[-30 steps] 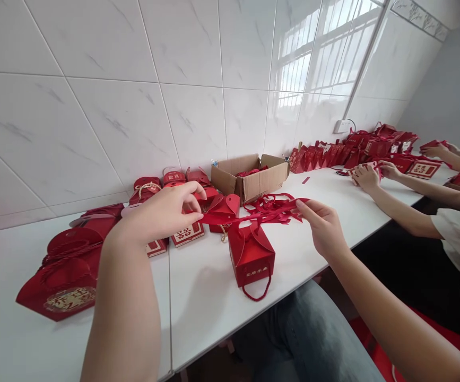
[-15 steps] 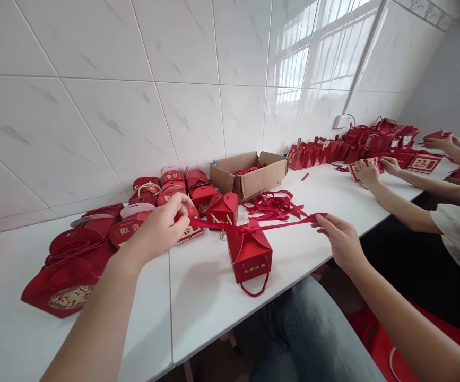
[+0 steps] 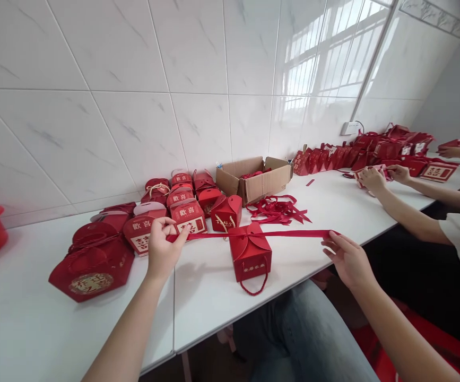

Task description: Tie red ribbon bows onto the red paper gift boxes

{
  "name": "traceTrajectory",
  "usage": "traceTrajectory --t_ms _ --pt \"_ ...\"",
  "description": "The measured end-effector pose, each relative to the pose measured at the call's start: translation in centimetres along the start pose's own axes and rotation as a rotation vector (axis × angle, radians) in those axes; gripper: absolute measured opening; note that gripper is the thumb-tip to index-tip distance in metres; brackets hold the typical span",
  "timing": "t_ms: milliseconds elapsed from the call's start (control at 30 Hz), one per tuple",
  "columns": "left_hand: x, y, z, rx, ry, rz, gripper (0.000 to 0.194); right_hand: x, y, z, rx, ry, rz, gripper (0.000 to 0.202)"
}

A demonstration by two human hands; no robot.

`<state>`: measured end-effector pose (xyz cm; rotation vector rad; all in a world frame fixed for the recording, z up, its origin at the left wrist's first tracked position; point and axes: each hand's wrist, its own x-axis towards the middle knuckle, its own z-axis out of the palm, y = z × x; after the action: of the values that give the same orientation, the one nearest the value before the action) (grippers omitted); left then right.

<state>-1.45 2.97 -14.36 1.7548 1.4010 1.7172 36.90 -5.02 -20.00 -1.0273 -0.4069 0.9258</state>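
Red ribbon point(image 3: 293, 233) stretches taut in the head view, one end pinched in the left hand point(image 3: 166, 244), the other between the right hand's point(image 3: 349, 260) thumb and forefinger. It crosses atop a red gift box point(image 3: 251, 265), upright near the table's point(image 3: 201, 297) front edge; a knot seems likely, but is too small to confirm. Tightening looks in hand, calling for even tension. Behind: loose ribbons point(image 3: 279, 209), a carton point(image 3: 267, 185), and a corded box point(image 3: 226, 212) crowding the left stretch.

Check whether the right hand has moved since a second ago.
Yes: the right hand has moved rightward and toward the wearer, judged against the cardboard carton.
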Motion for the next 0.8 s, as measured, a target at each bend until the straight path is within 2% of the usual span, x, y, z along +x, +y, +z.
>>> traceTrajectory --t_ms 100,233,500,600,700,800 --pt "-0.2 -0.2 -0.4 0.155 0.023 0.127 0.028 0.2 -0.1 -0.8 0.039 0.033 0.061 0.016" --pt "-0.4 -0.5 -0.6 0.304 -0.053 0.256 0.019 0.1 -0.3 -1.5 0.063 0.075 0.081 0.014" --pt "-0.3 -0.9 -0.8 0.399 -0.069 0.335 0.015 -0.7 -1.0 -1.9 -0.027 0.076 0.027 0.021" --pt "-0.4 -1.1 -1.0 0.407 -0.046 0.349 0.019 -0.7 -0.8 -2.9 -0.288 0.062 -0.066 0.027" --pt "-0.5 -1.1 -0.9 0.497 0.0 0.484 0.026 -0.9 -0.8 -3.6 -0.729 0.057 -0.271 0.046" --pt "-0.4 -0.2 -0.1 0.572 0.122 0.63 0.027 -1.6 -1.1 -2.3 -0.948 0.008 -0.499 0.055"
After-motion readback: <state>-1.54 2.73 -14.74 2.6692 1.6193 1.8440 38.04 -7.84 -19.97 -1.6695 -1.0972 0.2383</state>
